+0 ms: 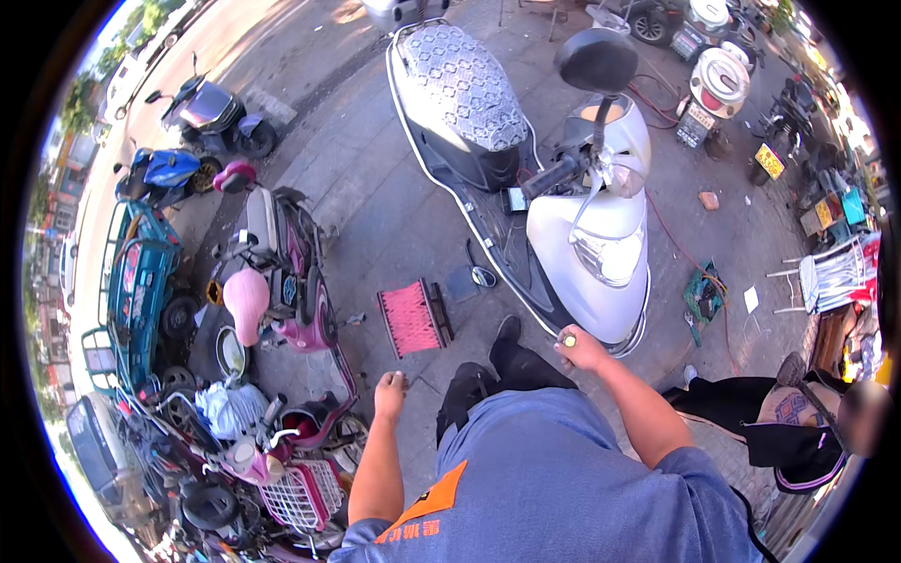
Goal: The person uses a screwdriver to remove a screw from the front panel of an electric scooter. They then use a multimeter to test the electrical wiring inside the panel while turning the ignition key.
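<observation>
Grey pavement point(357, 225) holds a silver scooter point(502, 164) and a pink stool point(410, 319) near its side edge, while the left hand point(390, 394) curls, contents unclear, and the right hand point(586, 349) clasps a small yellow object point(570, 342) by the scooter's front edge.

We see a scooter's front panel point(587, 296) in smooth, glossy plastic, its seat cover point(458, 84) in matt cloth, a mirror point(597, 61) backed in dark plastic, a stool point(411, 319) with a ribbed, woven-looking seat, and rough, matt paving point(361, 211).
</observation>
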Available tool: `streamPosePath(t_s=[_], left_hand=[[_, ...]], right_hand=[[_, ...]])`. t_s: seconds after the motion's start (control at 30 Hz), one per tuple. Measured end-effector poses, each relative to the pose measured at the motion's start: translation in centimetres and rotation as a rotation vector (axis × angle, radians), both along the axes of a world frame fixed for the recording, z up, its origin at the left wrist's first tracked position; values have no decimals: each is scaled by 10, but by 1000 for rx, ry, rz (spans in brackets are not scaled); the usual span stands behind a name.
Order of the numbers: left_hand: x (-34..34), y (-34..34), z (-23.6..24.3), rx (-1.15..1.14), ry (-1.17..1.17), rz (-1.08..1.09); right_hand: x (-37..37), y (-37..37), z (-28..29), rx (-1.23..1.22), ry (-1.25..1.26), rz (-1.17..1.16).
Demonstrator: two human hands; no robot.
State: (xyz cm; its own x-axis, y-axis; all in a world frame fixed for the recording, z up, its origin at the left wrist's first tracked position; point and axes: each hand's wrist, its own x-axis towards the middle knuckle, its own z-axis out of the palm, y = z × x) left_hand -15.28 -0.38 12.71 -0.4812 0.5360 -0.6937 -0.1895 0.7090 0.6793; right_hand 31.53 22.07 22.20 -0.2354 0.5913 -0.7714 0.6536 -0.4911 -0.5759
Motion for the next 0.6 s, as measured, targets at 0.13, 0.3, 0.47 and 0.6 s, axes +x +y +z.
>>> streamPosePath(t_s=[0.13, 0.3, 0.47, 0.6], left_hand=[[-1, 27, -19, -189, 32, -254], [-28, 15, -79, -484, -112, -440], [-33, 73, -79, -398, 524, -1406], [42, 171, -54, -345, 318, -960]], right_hand=[[22, 26, 5, -73, -70, -13], [71, -33, -13, 4, -58, -259], [132, -150, -43, 58, -90, -710], [176, -236, -57, -116, -118, -1026]])
